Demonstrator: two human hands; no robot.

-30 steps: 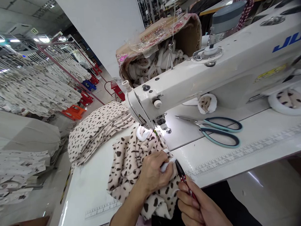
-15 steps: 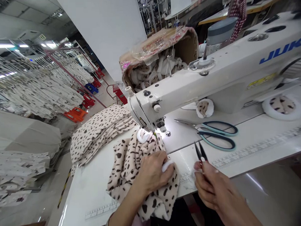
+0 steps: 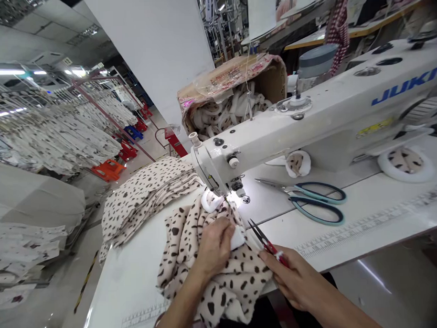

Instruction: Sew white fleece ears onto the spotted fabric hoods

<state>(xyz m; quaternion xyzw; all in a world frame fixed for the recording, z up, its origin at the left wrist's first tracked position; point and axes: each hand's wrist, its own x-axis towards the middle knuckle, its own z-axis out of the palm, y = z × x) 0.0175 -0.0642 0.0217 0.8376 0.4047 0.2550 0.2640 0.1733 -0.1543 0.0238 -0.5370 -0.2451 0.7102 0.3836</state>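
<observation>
Obs.: my L grip (image 3: 216, 245) is clamped on the spotted fabric (image 3: 240, 283), bunched on the bench (image 3: 132, 277) in front of the sewing mach. (image 3: 292, 137), its far edge under the needle end (image 3: 209, 169). My R grip (image 3: 290, 274) is closed round red-handled snips (image 3: 270, 249), blades slightly apart, tips near the white strip (image 3: 238, 237) beside my L grip. Lg. scissors (image 3: 309, 195) lie to R of the mach.'s needle end, stack of spotted pcs. (image 3: 148, 195) to its L, open carton (image 3: 233, 70) behind the mach.
</observation>
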